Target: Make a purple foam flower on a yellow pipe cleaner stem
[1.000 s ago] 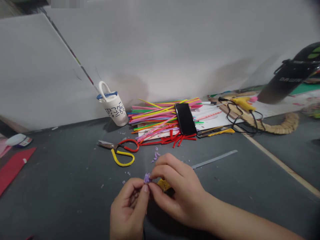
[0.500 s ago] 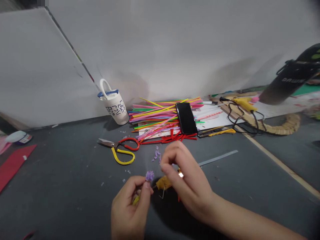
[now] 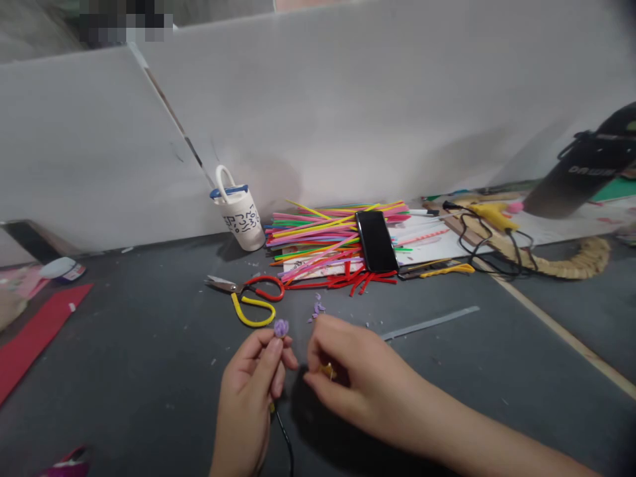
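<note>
My left hand (image 3: pixel 251 384) pinches a small fuzzy purple flower-like bud (image 3: pixel 281 328) between thumb and fingers, holding it upright. Just to the right is my right hand (image 3: pixel 342 361), its fingers curled towards the thumb. Through the gap between them shows a yellow piece with a thin metal wire (image 3: pixel 328 372); the fingers hide most of it and whatever their tips grip. Below my left hand hangs a black cord (image 3: pixel 285 430). Purple scraps (image 3: pixel 317 307) lie beyond the hands, near open scissors (image 3: pixel 248 295) with red and yellow handles.
Behind the hands are many coloured pipe cleaners (image 3: pixel 313 232) and a black phone (image 3: pixel 376 242). A white cup (image 3: pixel 242 218) stands left of them. To the right are a yellow glue gun (image 3: pixel 494 215), a dark bottle (image 3: pixel 571 175) and a translucent strip (image 3: pixel 432 322). Red sheet (image 3: pixel 47 331) lies left.
My left hand has shifted left and up with the purple bud. The right hand has lowered and now covers most of the yellow piece. The camera view has tilted up slightly.
</note>
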Demonstrator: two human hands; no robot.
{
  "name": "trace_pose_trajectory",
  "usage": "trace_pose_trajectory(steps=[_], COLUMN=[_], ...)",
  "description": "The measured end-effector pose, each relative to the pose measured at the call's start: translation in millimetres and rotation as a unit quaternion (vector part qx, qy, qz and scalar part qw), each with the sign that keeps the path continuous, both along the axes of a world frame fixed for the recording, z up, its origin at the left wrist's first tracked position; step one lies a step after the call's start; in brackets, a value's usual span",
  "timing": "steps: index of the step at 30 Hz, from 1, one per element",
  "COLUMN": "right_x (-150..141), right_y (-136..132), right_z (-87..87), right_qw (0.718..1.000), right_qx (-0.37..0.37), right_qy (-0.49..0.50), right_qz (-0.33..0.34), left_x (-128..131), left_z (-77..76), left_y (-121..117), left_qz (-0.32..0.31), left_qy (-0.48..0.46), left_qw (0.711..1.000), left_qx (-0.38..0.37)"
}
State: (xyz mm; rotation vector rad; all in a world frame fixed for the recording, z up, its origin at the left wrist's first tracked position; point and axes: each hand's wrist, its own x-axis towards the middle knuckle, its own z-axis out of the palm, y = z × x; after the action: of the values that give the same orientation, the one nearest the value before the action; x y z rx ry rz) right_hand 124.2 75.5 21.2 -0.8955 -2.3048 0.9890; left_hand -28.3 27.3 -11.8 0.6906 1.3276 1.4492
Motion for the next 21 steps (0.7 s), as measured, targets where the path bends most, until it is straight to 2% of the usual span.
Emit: trace_pose_trajectory(steps=[4, 7, 9, 11, 16, 18, 21], right_x=[2.0, 0.9, 0.4, 0.8, 2.9, 3.0, 2.6], right_y=[5.6, 4.6, 1.7, -1.6, -5.8, -5.8, -6.1], right_z=[3.9, 3.1, 0.7, -2.0, -6.7, -7.6, -7.6], right_qw=[0.995, 0.989, 0.988, 0.987, 0.959, 0.949, 0.946], right_qx=[-0.049, -0.055, -0.005, 0.08, 0.271, 0.307, 0.318], right_qy=[0.043, 0.086, 0.102, 0.099, 0.054, 0.04, 0.032], right_qz=[-0.077, -0.11, -0.115, -0.094, -0.057, -0.059, -0.06], left_x=[3.4, 4.6, 5.7, 7.5, 12.7, 14.0, 13.9], left_z=[2.5, 4.5, 6.7, 9.0, 11.0, 10.4, 8.9], left_y=[-1.3, -5.1, -7.6, -9.3, -11.4, -12.4, -14.0], left_qz=[-0.028, -0.019, -0.002, 0.008, 0.017, 0.033, 0.032], left_qy=[0.011, 0.107, 0.2, 0.269, 0.346, 0.351, 0.356], left_qw=[1.0, 0.994, 0.98, 0.963, 0.936, 0.933, 0.931], left_qx=[-0.011, -0.01, 0.005, 0.028, 0.064, 0.066, 0.073])
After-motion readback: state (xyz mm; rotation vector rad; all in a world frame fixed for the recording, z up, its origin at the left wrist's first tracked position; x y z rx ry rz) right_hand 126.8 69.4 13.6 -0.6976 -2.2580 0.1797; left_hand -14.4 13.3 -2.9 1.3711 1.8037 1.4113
